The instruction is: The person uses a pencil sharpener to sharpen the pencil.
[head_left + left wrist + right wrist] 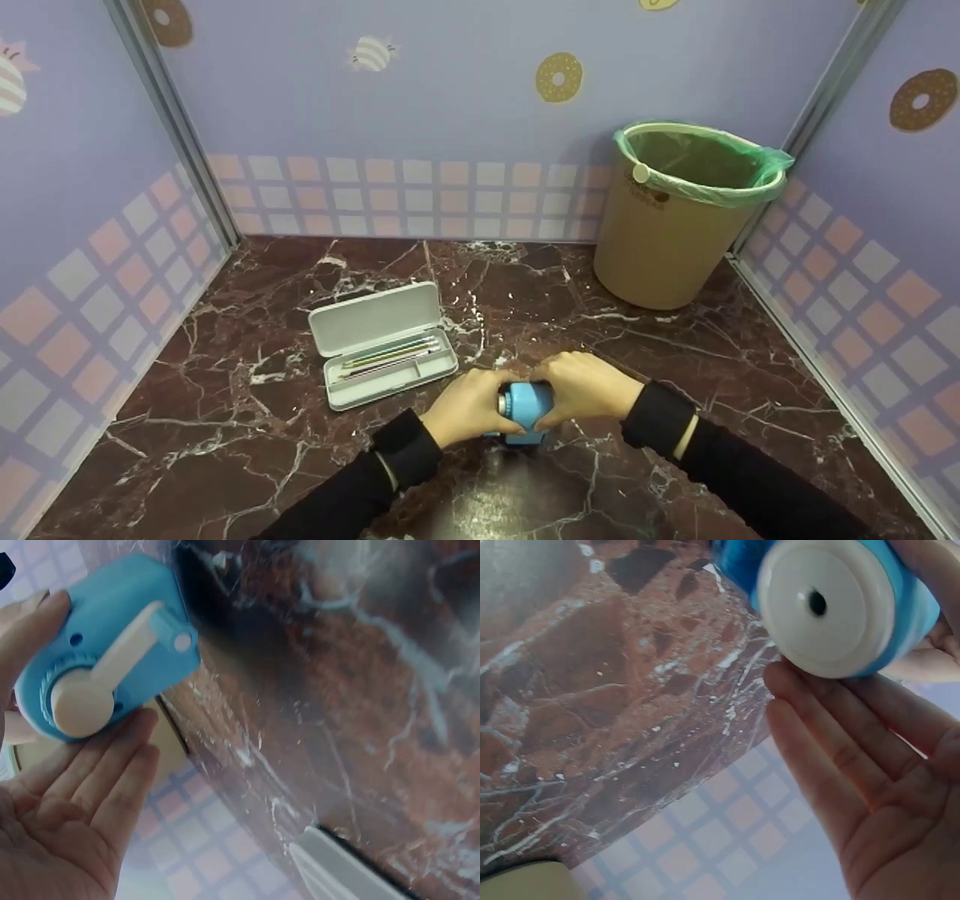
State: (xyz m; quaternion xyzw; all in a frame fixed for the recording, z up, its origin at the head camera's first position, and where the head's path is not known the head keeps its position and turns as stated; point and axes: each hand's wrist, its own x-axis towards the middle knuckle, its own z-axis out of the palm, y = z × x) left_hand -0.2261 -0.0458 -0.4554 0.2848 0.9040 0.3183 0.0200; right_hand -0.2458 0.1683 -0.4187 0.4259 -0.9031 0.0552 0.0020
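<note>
Both hands hold a blue crank pencil sharpener (529, 405) between them, near the front middle of the table. On its left side, my left hand (471, 405) grips the end with the white crank (124, 652), thumb on one side and fingers on the other. My right hand (589, 386) grips the opposite end, where the round white face (810, 637) has a dark pencil hole at its centre. No pencil sits in that hole. Whether the sharpener touches the table, I cannot tell.
An open white pencil case (390, 386) with several pencils (386, 356) lies left of the hands. At the back right stands a beige bin (660, 247) lined with a green bag (697, 157). White crumbs dot the marbled table (225, 450); patterned walls enclose it.
</note>
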